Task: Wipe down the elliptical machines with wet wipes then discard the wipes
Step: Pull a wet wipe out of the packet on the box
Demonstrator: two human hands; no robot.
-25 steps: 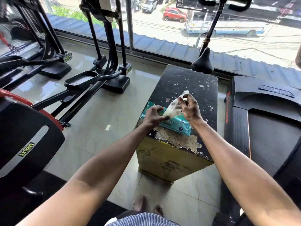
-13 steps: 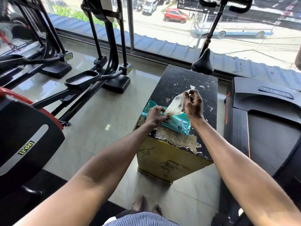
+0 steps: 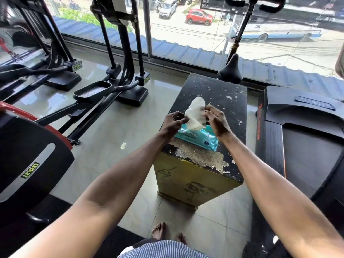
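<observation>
A white wet wipe (image 3: 195, 115) hangs just above a teal wipes pack (image 3: 198, 135), which lies on a worn black-topped box (image 3: 219, 94). My right hand (image 3: 216, 121) pinches the wipe's right edge. My left hand (image 3: 172, 122) pinches its left edge with fingertips. Black elliptical machines stand to the left: one close by with a red-trimmed housing (image 3: 28, 155) and a pedal (image 3: 93, 90), another farther back (image 3: 61, 71).
A black treadmill (image 3: 301, 135) runs along the right of the box. An exercise bike saddle (image 3: 230, 71) stands behind the box, by the window. Pale tiled floor (image 3: 115, 138) lies between box and ellipticals. My bare feet (image 3: 167, 233) are near the box's front.
My left hand has left the pack and now pinches the wipe. The wipe has come free of the pack and is held up between both hands.
</observation>
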